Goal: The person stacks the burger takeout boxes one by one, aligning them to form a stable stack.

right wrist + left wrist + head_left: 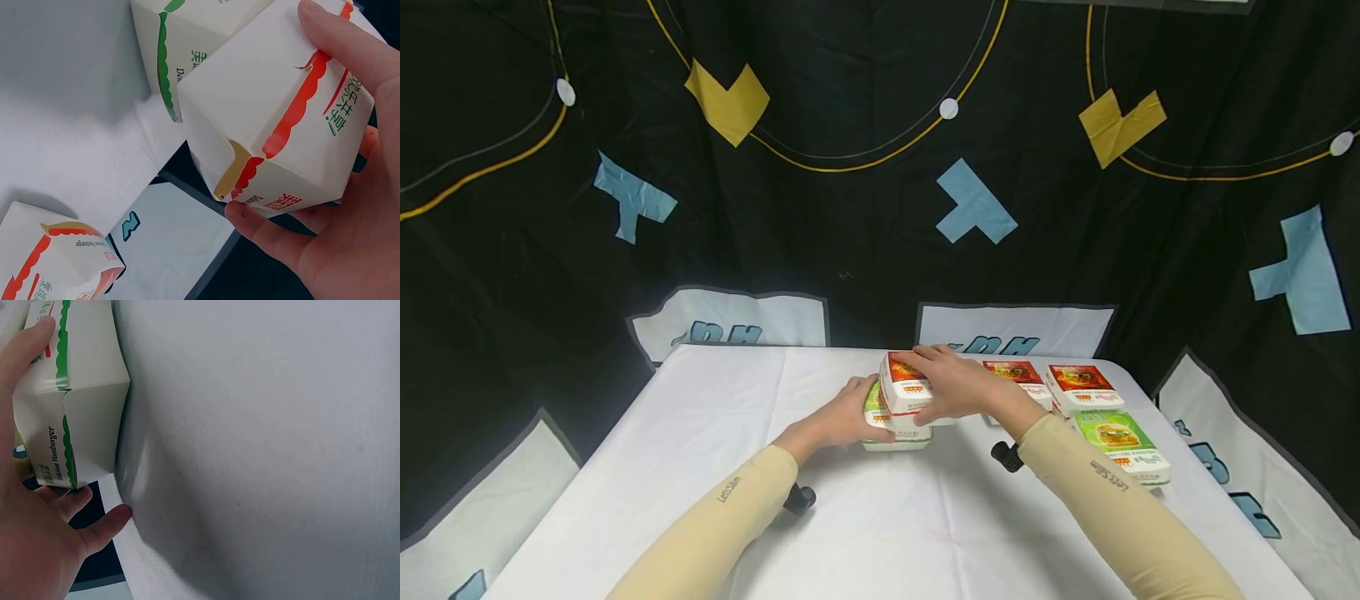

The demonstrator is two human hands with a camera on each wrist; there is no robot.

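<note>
My left hand [842,414] grips a white-and-green hamburger box [898,440] that sits on the table, its thumb on the near side. In the left wrist view, the thumb lies across the printed face of this green box [94,431]. A white-and-red hamburger box [908,393] is held in my right hand [958,385], directly over the green one. The right wrist view shows thumb and fingers on opposite sides of the red box [250,100], which overlaps the green box [181,53]. Whether the two boxes touch, I cannot tell.
To the right stand two more red hamburger boxes, one [1018,372] partly behind my right forearm and another [1084,385] farther right. A green hamburger box [1123,442] is nearer, beside that forearm. White cloth [850,533] covers the table; a black curtain [865,250] hangs behind.
</note>
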